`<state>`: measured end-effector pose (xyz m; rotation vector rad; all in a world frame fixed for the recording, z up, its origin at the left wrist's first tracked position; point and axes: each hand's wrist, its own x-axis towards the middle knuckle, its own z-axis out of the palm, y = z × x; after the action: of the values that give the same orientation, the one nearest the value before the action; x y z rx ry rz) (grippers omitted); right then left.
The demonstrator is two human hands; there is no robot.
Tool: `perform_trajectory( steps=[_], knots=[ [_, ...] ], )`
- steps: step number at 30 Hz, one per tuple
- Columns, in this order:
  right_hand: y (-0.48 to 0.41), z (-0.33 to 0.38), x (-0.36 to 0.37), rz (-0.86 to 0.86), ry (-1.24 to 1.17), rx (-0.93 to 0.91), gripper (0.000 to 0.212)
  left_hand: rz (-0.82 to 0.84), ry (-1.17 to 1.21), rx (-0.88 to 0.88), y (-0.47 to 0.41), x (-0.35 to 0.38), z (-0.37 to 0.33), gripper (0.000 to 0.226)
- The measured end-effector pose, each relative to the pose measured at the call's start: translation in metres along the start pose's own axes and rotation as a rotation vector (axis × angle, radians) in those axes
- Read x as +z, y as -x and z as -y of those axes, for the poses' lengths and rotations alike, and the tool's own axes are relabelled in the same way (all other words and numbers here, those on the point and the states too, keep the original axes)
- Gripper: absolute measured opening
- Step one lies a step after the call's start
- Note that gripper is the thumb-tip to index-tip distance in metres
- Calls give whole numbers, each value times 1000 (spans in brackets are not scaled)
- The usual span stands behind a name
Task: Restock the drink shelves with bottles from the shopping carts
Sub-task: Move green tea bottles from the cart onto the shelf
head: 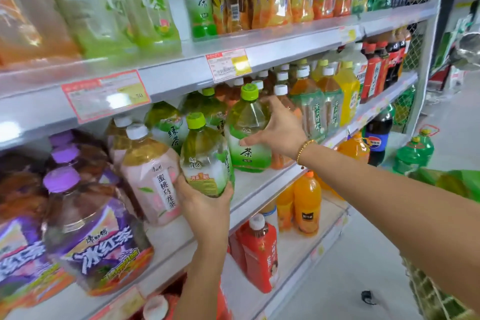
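Centrally, white drink shelf [262,184] crowded with tea bottles. Left hand [205,205] cupped under green tea bottle [205,161], fingers wrapped round its base at shelf edge. Right hand [279,127] spread against second green tea bottle [248,130], standing on shelf, fingers loosely open.

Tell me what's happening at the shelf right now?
A person is stocking green tea on the middle shelf. The left hand grips a green-capped green tea bottle from below, beside the peach oolong tea bottle. The right hand rests against another green tea bottle already standing on the shelf.
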<state>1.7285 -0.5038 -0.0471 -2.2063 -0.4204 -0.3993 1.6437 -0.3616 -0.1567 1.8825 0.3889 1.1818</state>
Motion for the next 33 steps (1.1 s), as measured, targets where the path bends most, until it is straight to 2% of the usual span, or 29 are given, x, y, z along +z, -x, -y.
perform_trajectory(
  steps=[5,11,14,16,19,21,23,26,29,31,33],
  knots=[
    [-10,-7,28,-35,214,-40,92,-109,19,-146,6,16,-1,94],
    [-32,-13,47,191,-57,-58,94,-217,-8,-200,14,18,-11,93],
    [-48,-8,50,285,1,-153,91,-215,-27,-186,17,17,-14,96],
    [-50,-8,55,164,162,-252,81,-201,-25,-193,18,17,-13,99],
    [-31,-20,68,-151,347,-363,45,-192,-24,-210,18,16,-15,101],
    [-18,-33,77,-160,302,-398,28,-178,-42,-216,19,15,-15,101],
    [-6,-41,79,-37,75,-334,25,-154,-45,-213,20,12,-14,99],
    [8,-24,55,111,-141,-336,40,-98,-12,-166,22,10,-8,96],
    [8,9,31,267,-40,-449,81,-30,-96,-146,22,8,-7,91],
    [5,26,31,403,47,-362,101,42,-169,-135,18,0,-8,91],
    [11,32,41,433,87,-247,105,142,-233,-103,9,-16,-4,88]
  ],
)
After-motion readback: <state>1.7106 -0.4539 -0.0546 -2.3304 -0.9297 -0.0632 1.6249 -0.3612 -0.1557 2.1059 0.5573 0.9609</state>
